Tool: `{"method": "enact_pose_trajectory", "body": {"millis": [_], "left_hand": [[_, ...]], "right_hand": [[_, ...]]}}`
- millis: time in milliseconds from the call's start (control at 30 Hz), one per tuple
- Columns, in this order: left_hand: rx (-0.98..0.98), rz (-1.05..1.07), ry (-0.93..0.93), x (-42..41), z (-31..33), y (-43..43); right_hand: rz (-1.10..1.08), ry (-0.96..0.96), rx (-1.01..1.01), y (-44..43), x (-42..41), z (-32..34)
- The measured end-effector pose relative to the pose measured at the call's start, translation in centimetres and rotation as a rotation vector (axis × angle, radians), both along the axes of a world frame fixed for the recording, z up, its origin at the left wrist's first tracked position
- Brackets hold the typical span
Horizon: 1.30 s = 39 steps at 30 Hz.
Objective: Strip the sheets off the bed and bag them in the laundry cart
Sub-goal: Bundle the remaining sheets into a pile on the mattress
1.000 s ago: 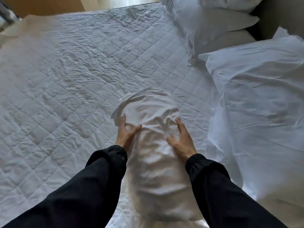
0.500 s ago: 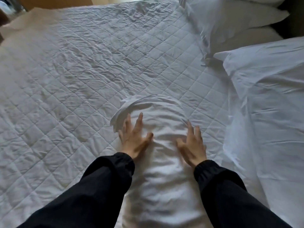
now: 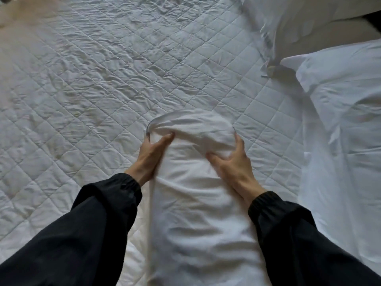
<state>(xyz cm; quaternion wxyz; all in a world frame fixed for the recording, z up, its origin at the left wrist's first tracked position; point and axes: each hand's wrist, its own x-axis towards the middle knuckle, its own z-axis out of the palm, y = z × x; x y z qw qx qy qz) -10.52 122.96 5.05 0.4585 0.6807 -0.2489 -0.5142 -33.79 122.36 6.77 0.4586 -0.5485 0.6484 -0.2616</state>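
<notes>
Head view: the left hand [image 3: 153, 152] grips the left side of the far end of a rolled white sheet [image 3: 195, 213]. Its thumb lies on top of the cloth, and the other fingers are tucked round the edge, mostly hidden by the fabric. The right hand [image 3: 233, 162] holds the same end from the other side. Its thumb presses into the top of the roll and its fingers curl round the right flank. Both hands have hold of the sheet, one on each side, with the rounded, creased end of the roll bulging just beyond them. Black sleeves with gathered cuffs cover both arms, the left sleeve [image 3: 92, 223] and the right sleeve [image 3: 299, 234] running alongside the roll.

The sheet is a long, thick bundle lying on the bed. It stretches from the bottom edge of the picture straight away from the person and ends about mid-frame. Under it lies a white quilted mattress pad [image 3: 103, 79], stitched in diamonds and wrinkled, which fills the left and centre of the view. To the right of the roll, near it but apart from it, a large white pillow [image 3: 346, 120] rests on the pad. Farther off, at the top right, more pillows [image 3: 284, 23] are piled together, somewhat blurred.
</notes>
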Motion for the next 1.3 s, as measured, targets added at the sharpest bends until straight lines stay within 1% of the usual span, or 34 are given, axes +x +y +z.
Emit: {"method": "enact_pose_trajectory", "body": {"millis": [67,100,133,167,233,267,333,367,400,467,500,533,567,633,700,767,833,900,933,967,1033,1100,1167,1233,1300], "left_hand": [[-0.025,-0.044,0.303,1.2,-0.5,-0.5],[-0.009,-0.057,0.370,1.6,-1.1,-0.7],[0.014,-0.050,0.364,1.8,-1.4,-0.7],[0.033,-0.013,0.289,1.7,-1.7,-0.8],[0.056,0.101,0.008,1.2,-1.7,-0.9],[0.066,0.142,-0.164,0.8,-1.4,-1.0],[0.083,0.162,-0.581,0.0,-0.2,-1.0],[0.057,0.099,-0.772,-0.6,0.7,-0.6],[0.017,-0.013,-0.907,-1.4,1.6,0.1],[0.021,-0.353,-1.079,-3.5,2.6,2.0],[0.051,-0.514,-1.157,-4.5,2.4,3.3],[0.065,-0.629,-1.234,-5.3,2.1,4.5],[0.061,-0.689,-1.281,-5.8,1.7,5.5],[0.049,-0.704,-1.317,-5.9,0.4,6.5],[0.089,-0.692,-1.308,-5.3,-0.9,6.4],[0.116,-0.688,-1.278,-4.8,-1.4,6.2],[0.097,-0.658,-1.252,-5.0,-0.8,6.3],[0.077,-0.584,-1.198,-5.3,0.2,7.3],[0.080,-0.532,-1.131,-5.4,0.6,8.1],[0.097,-0.472,-1.027,-5.4,0.9,9.3],[0.143,-0.339,-0.743,-5.3,1.2,12.4],[0.170,-0.186,-0.444,-5.5,1.3,16.0],[0.178,-0.070,-0.223,-6.3,1.0,18.8],[0.177,-0.029,-0.125,-6.8,0.4,19.8],[0.178,-0.010,-0.084,-6.8,-0.3,19.8]], "right_hand": [[-0.045,-0.092,-0.067,0.0,0.3,0.0],[-0.054,-0.133,-0.066,-0.1,0.6,-0.3],[-0.044,-0.167,-0.051,-0.3,0.9,-0.7],[-0.021,-0.178,-0.032,-0.4,1.3,-1.4],[0.050,-0.106,0.012,-0.7,1.9,-3.0],[0.088,-0.018,0.045,-1.1,2.1,-3.6],[0.153,0.259,0.116,-1.7,2.2,-3.6],[0.190,0.386,0.100,-1.6,2.1,-3.1],[0.235,0.462,0.049,-1.1,1.9,-2.3],[0.350,0.482,-0.015,0.5,1.6,-0.7],[0.411,0.492,-0.006,1.6,1.4,-0.2],[0.460,0.519,0.013,2.7,0.9,0.0],[0.490,0.548,0.037,3.8,0.6,-0.1],[0.489,0.582,0.041,5.1,0.2,-1.1],[0.475,0.603,0.011,5.4,0.6,-2.5],[0.479,0.558,0.014,4.8,1.0,-3.6],[0.507,0.463,0.035,3.9,0.6,-3.7],[0.534,0.334,0.058,4.1,-0.9,-2.8],[0.520,0.287,0.071,4.5,-2.0,-2.1],[0.473,0.252,0.104,5.3,-3.1,-1.6],[0.340,0.212,0.232,7.7,-5.3,-0.5],[0.229,0.129,0.358,10.1,-6.8,-0.4],[0.129,0.037,0.388,11.1,-7.5,-1.8],[0.088,-0.028,0.426,11.1,-8.0,-3.9],[0.081,-0.108,0.436,10.6,-8.4,-6.2]]}}
